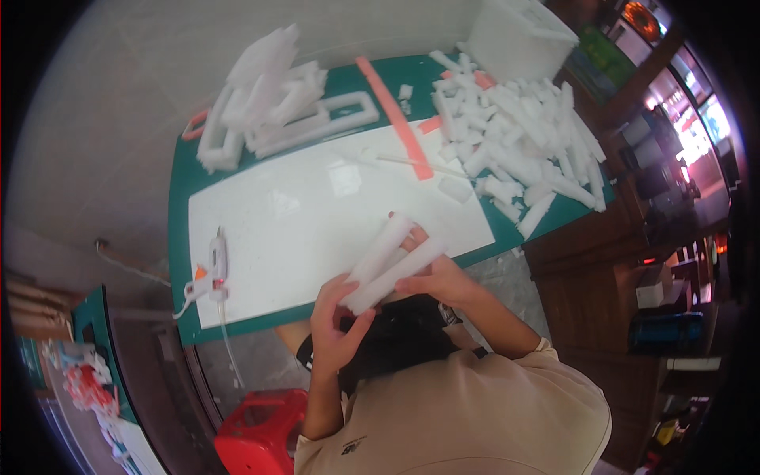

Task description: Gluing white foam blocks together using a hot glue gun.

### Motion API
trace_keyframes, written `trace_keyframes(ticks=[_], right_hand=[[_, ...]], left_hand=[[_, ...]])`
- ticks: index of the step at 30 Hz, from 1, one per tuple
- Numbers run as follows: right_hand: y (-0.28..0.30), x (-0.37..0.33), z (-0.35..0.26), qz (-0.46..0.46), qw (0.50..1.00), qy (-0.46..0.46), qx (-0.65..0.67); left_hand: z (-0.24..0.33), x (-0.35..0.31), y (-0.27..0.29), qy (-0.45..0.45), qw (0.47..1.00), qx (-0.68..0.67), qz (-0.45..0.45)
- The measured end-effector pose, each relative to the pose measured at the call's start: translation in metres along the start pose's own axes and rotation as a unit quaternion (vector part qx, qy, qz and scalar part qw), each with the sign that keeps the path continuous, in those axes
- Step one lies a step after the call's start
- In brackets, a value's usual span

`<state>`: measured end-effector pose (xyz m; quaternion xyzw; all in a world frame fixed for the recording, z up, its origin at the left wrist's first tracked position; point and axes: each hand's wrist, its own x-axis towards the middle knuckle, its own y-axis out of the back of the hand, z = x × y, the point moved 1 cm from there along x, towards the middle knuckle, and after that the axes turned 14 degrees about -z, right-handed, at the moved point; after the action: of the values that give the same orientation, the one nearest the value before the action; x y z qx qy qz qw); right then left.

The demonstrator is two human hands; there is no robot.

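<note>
Left hand gripping the lower end of a two-bar white foam piece, right hand holding its upper part — both in contact, neither nearer. The piece lies one-to-two o'clock from the left hand — long axis about eight to two.

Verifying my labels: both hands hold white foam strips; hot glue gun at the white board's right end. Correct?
No: the head view shows the hot glue gun at the left end of the white board. The left hand and right hand do hold white foam strips.
</note>
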<state>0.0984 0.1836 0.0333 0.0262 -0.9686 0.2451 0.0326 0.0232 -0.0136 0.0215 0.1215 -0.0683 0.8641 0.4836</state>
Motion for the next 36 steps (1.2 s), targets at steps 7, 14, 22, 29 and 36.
trace_keyframes(ticks=[7, 14, 22, 29, 36], right_hand=[[0.021, -0.006, -0.018, 0.056, 0.998, -0.008, 0.03], [0.054, -0.005, -0.027, 0.151, 0.988, 0.009, -0.011], [0.065, 0.017, -0.016, 0.205, 0.924, 0.017, -0.323], [0.063, 0.019, -0.019, 0.204, 0.891, 0.013, -0.407], [0.059, 0.018, -0.015, 0.187, 0.857, 0.028, -0.479]], left_hand=[[-0.008, 0.019, 0.005, -0.013, 0.994, 0.105, 0.011], [-0.002, 0.036, 0.028, 0.036, 0.969, 0.228, 0.091], [0.007, 0.031, 0.054, 0.108, 0.923, 0.341, 0.14], [0.008, 0.04, 0.056, 0.134, 0.92, 0.356, 0.095], [0.004, 0.039, 0.057, 0.119, 0.913, 0.383, 0.072]])
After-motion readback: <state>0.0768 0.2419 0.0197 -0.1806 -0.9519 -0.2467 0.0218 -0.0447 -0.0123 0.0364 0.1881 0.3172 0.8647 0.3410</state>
